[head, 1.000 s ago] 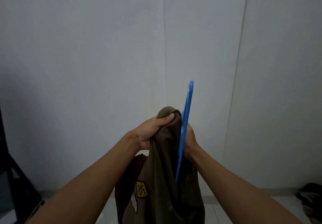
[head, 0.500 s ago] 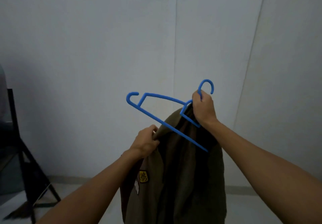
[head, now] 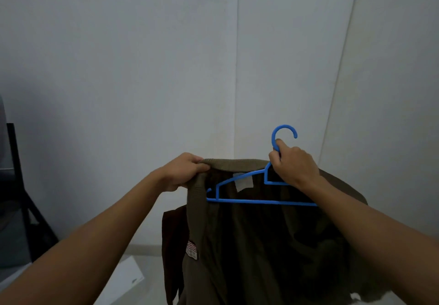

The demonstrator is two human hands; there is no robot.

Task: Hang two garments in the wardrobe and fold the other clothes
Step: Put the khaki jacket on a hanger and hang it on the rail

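An olive-brown jacket point(head: 259, 240) with a ribbed collar and a small striped patch hangs in front of me, spread open. A blue plastic hanger point(head: 247, 200) lies level inside its neck opening; the hook sticks up above the collar. My right hand point(head: 293, 165) grips the hanger at the base of the hook. My left hand point(head: 184, 170) grips the left end of the ribbed collar. The hanger's right arm is hidden behind my right wrist and under the jacket's shoulder.
A plain white panelled wall point(head: 166, 67) fills the background. A black metal frame point(head: 26, 200) stands at the far left. A white flat sheet or box point(head: 126, 278) lies on the floor at the lower left.
The hanger has swung from tilted outside the jacket to level inside the collar. My left hand pulled the collar out to the left, opening the jacket wide.
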